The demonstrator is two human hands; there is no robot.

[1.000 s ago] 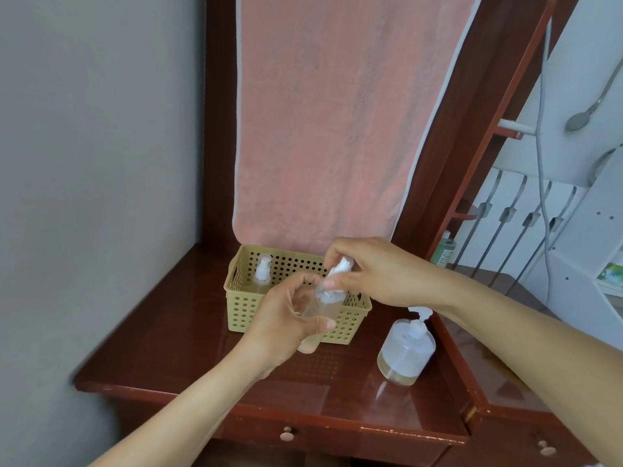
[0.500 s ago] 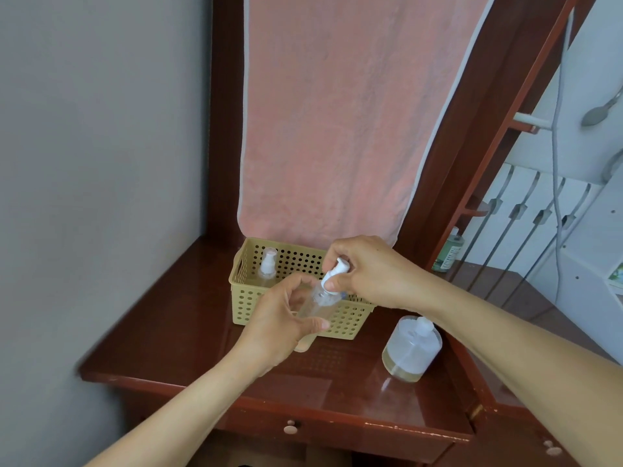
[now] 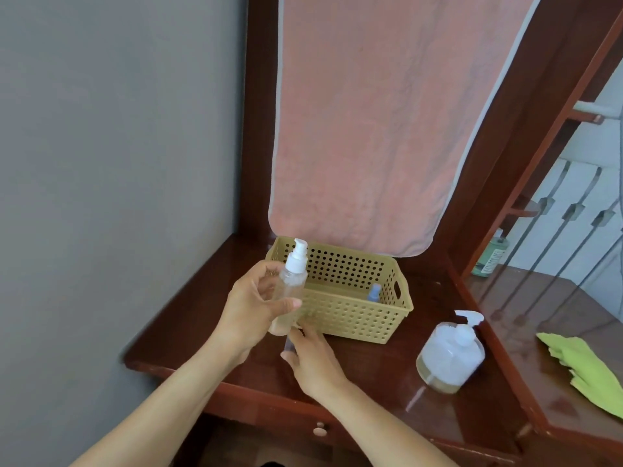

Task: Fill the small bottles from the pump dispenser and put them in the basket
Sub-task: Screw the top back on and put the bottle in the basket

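Yellow basket (image 3: 354, 318) holds one blue-topped bottle (image 3: 374, 293); left hand (image 3: 251, 310) fingers (image 3: 261, 269) grip a clear spray bottle (image 3: 291, 281); right hand (image 3: 312, 357) grasp indiscernible.

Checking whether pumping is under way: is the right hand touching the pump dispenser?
Apart. The head view shows a stretch of bare tabletop between the right hand and the pump dispenser, which stands alone to its right.

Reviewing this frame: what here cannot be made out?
- Head view: what the right hand reaches for; its fingers cover a blurred clear item.
- Blue-capped bottle in the basket: body hidden by the front wall.
- Small bottle: fill level, partly covered by the left hand.
- Green cloth: cut off by the right edge.
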